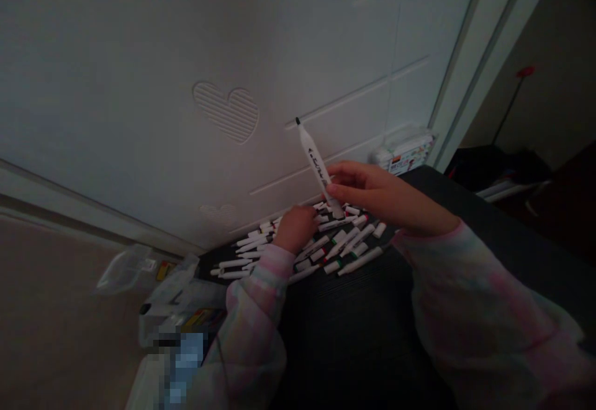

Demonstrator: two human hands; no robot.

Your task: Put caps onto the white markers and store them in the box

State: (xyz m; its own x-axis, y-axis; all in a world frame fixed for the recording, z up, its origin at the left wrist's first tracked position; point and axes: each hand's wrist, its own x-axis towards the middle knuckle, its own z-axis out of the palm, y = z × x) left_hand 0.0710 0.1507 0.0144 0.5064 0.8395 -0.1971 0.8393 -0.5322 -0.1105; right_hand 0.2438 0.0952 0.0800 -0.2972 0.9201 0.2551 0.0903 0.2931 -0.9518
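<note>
My right hand (356, 186) is closed round the lower part of a white marker (315, 161), which tilts up and to the left. Its dark tip shows uncapped at the top, and black lettering runs along the barrel. Below it, my left hand (297, 228) reaches into a heap of loose markers (354, 239). The left fingertips are hidden behind the hand and among the markers, so what they touch does not show. White caps with coloured ends, such as a red-ended cap (318, 255), lie mixed in the heap.
The dark tabletop (344, 335) meets a white panel (139, 56) with raised hearts. A printed box (405, 152) stands at the back right. Clear plastic packaging (167, 298) lies along the left edge. Beyond the right edge stands a thin stick with a red end (525, 72).
</note>
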